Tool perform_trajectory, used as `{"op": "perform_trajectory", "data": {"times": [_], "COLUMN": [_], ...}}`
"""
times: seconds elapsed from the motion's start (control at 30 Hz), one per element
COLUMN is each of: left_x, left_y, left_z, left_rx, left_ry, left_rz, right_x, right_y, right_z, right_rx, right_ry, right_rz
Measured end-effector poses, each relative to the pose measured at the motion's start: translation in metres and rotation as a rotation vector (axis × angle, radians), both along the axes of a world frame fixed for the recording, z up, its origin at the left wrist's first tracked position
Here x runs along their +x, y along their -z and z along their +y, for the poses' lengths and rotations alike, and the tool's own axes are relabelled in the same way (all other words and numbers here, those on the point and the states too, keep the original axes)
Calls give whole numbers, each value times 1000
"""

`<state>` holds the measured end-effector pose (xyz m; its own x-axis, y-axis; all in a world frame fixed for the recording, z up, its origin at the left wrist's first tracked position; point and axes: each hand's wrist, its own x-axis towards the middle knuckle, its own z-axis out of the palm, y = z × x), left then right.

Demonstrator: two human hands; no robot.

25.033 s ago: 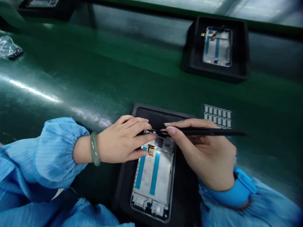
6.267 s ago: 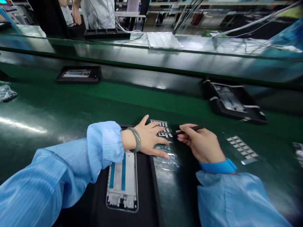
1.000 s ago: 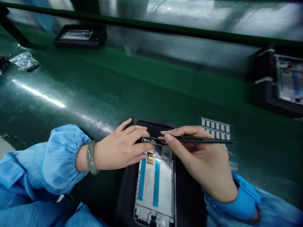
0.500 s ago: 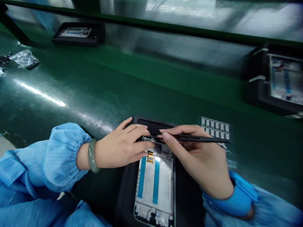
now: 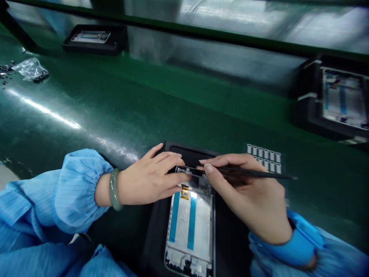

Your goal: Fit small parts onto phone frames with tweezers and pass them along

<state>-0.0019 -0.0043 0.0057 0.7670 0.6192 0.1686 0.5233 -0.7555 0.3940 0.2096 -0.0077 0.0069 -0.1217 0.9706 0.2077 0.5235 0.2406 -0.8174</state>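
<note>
A glossy green conveyor belt [image 5: 121, 100] fills the scene, streaked with light glare, a dark green rail [image 5: 201, 32] running behind.

Since six seconds ago, left hand [image 5: 147, 181] off the small parts sheet [image 5: 265, 157] and onto the phone frame [image 5: 190, 223] top edge, right hand [image 5: 253, 200] bringing the tweezers [image 5: 248, 173] over to that edge, tray on the far belt [image 5: 331, 100] drifted slightly rightward in the last half second.

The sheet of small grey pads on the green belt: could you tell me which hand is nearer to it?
Right. The right hand, holding the black tweezers, lies just beside the pad sheet; the left hand rests across the tray, farther away.
</note>
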Motion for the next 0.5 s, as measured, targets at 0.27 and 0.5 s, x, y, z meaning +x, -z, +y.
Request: {"op": "perform_trajectory", "data": {"times": [0.27,0.5], "left_x": [1,2], "left_y": [0,2], "left_z": [-1,0], "left_rx": [4,-1], "left_ry": [-3,10], "left_rz": [10,20], "right_x": [1,-8], "right_y": [-1,-10], "right_z": [0,-3], "right_rx": [50,166], "right_ry": [-13,-87], "right_rz": [-69,-249]}}
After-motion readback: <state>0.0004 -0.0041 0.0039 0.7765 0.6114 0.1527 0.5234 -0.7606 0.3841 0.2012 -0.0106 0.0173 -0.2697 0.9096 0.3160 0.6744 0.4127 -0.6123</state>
